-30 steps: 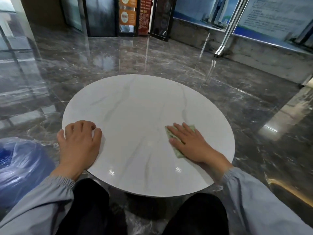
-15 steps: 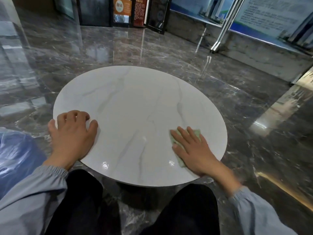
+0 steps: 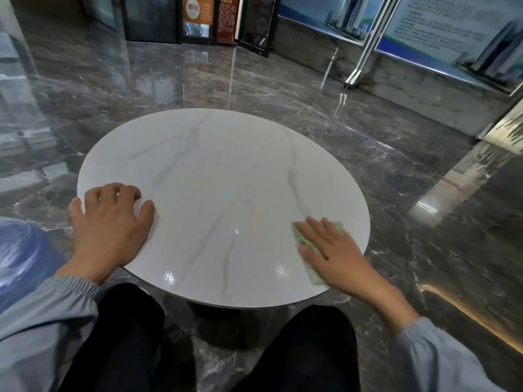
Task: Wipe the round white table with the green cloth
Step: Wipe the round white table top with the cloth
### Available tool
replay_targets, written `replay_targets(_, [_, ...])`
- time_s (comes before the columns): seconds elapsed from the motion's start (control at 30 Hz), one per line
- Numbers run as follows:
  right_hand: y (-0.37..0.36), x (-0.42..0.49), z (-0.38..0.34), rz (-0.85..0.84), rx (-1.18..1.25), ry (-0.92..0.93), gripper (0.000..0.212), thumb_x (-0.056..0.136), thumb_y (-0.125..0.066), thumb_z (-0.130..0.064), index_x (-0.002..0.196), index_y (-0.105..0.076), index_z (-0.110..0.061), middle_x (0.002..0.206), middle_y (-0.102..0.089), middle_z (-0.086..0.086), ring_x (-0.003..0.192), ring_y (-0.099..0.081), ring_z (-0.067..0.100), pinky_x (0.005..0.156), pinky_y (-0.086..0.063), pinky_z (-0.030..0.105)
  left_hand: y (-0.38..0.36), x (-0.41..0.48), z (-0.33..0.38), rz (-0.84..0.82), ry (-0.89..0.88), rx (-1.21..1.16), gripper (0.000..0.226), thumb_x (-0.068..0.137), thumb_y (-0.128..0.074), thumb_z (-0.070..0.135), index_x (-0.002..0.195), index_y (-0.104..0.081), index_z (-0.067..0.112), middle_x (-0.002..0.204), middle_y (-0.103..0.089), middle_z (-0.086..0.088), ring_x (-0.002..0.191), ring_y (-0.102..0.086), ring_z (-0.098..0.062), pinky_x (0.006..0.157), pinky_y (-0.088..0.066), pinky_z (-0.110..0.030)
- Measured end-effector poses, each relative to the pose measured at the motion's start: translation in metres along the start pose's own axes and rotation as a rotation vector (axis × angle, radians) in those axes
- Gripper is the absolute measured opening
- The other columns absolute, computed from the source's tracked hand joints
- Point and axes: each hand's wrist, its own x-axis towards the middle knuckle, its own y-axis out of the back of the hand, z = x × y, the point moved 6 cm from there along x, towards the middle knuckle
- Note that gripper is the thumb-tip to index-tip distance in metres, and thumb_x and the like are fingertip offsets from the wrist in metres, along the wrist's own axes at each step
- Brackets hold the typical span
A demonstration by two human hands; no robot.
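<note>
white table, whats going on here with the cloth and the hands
A person seated at the round white table is wiping it. The right hand presses flat on a green cloth near the table's near right edge. The left hand rests on the left edge of the tabletop and holds nothing.

Round white table (image 3: pixel 226 179): glossy marble-look top w/ faint grey veins, carried on a dark base. Green cloth (image 3: pixel 299 239) is laid flat near the tabletop's right edge, twd the near side, mostly covered by the right hand (image 3: pixel 336 258) pressed on it.
</note>
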Motion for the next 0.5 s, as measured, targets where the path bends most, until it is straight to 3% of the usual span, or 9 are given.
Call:
replay_targets(0.17, [0.022,0.057,0.095,0.048,0.002,-0.309,0.062,0.104,-0.02,-0.065,0.163,-0.011,-0.048,0.174,-0.006,-0.012,0.161,0.001,0.02,0.127,-0.004,0.05,-0.002,0.001,0.0,0.014,-0.005,-0.002,0.055,0.093,-0.035,0.055,0.121,-0.065,0.017,0.136,-0.06,-0.017,0.13,-0.046,-0.048,0.111,-0.031,-0.07])
replay_targets(0.33, [0.032,0.089,0.115,0.026,0.076,-0.421,0.061,0.106,-0.02,-0.062,0.164,-0.01,-0.046,0.175,-0.001,-0.01,0.16,0.007,0.023,0.127,0.0,0.056,-0.002,0.0,0.001,0.008,-0.009,-0.009,0.058,0.092,-0.033,0.055,0.123,-0.065,0.017,0.139,-0.058,-0.017,0.132,-0.044,-0.046,0.114,-0.028,-0.067])
replay_targets(0.4, [0.031,0.09,0.108,-0.022,0.056,-0.411,0.06,0.106,-0.018,-0.063,0.163,-0.005,-0.049,0.174,0.005,-0.012,0.16,0.011,0.021,0.125,0.004,0.057,0.0,0.001,0.001,0.012,-0.011,-0.002,0.059,0.092,-0.033,0.054,0.123,-0.065,0.015,0.139,-0.058,-0.017,0.132,-0.044,-0.045,0.114,-0.027,-0.066])
replay_targets(0.5, [0.023,0.078,0.061,-0.058,-0.007,-0.257,0.058,0.107,-0.019,-0.06,0.161,0.001,-0.052,0.174,0.008,-0.014,0.159,0.013,0.018,0.126,0.005,0.056,0.0,0.002,0.002,0.008,-0.007,-0.007,0.058,0.092,-0.032,0.054,0.123,-0.064,0.016,0.138,-0.057,-0.016,0.132,-0.044,-0.044,0.115,-0.027,-0.065])
